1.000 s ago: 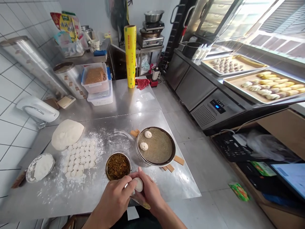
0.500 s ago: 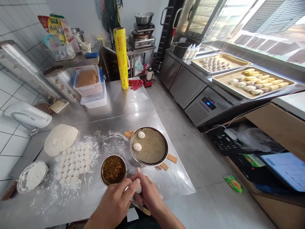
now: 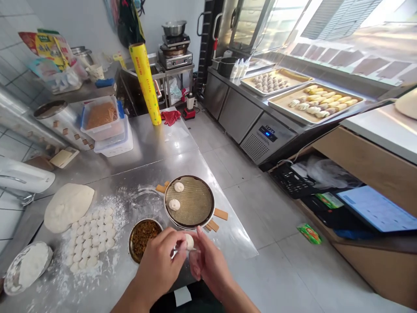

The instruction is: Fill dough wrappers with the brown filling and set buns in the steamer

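Note:
Between my hands, in front of the steamer, is a small white dough bun (image 3: 188,241). My left hand (image 3: 164,254) pinches it between thumb and fingers. Cupped against its other side is my right hand (image 3: 210,263), with its thumb raised and fingers curled below. A thin spatula-like edge shows under the bun, mostly hidden. Two pleated buns (image 3: 175,204) sit on the left of the round mesh-lined steamer (image 3: 197,204). Just left of my hands stands a metal bowl of dark chopped filling (image 3: 143,237), partly covered by my left hand.
Small dough pieces (image 3: 93,239) lie in floured rows beside a large dough slab (image 3: 68,206). A bowl of flour (image 3: 31,265) stands far left. Plastic tubs (image 3: 104,126) and a yellow wrap roll (image 3: 145,84) are behind. Trays (image 3: 283,102) of shaped pieces line the right counter.
My hands have lifted slightly with the bun, which now shows more between them. The spatula that stuck out below them is now mostly hidden. The view has turned a little to the right.

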Demonstrator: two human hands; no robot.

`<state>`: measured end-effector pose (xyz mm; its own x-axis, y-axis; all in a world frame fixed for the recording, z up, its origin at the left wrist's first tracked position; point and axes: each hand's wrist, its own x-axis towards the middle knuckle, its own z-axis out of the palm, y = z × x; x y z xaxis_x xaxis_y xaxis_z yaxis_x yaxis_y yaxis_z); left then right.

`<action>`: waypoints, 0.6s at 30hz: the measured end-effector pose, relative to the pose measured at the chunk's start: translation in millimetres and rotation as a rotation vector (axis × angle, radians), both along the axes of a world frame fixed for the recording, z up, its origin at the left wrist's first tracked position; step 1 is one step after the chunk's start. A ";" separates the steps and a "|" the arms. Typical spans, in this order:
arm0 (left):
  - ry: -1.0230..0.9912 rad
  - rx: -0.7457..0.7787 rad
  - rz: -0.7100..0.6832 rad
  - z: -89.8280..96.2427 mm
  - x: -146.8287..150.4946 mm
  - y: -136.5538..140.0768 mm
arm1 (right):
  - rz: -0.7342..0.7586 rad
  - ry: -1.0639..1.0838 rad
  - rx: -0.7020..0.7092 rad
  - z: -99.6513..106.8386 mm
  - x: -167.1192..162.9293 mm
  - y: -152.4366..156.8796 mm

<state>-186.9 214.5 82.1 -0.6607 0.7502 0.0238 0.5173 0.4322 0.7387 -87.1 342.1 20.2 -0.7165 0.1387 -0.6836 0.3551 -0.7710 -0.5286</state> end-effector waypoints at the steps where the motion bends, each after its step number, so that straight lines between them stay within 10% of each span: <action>1: -0.028 -0.031 0.016 4.0 -4.9 8.3 | -0.021 -0.017 0.032 -2.9 5.6 3.4; 13: -0.037 -0.310 0.020 -33.8 -47.5 70.7 | -0.150 -0.143 0.059 -52.1 79.0 20.4; 18: -0.056 -0.265 0.037 -17.2 -44.1 56.7 | -0.156 -0.170 0.041 -57.4 80.8 22.0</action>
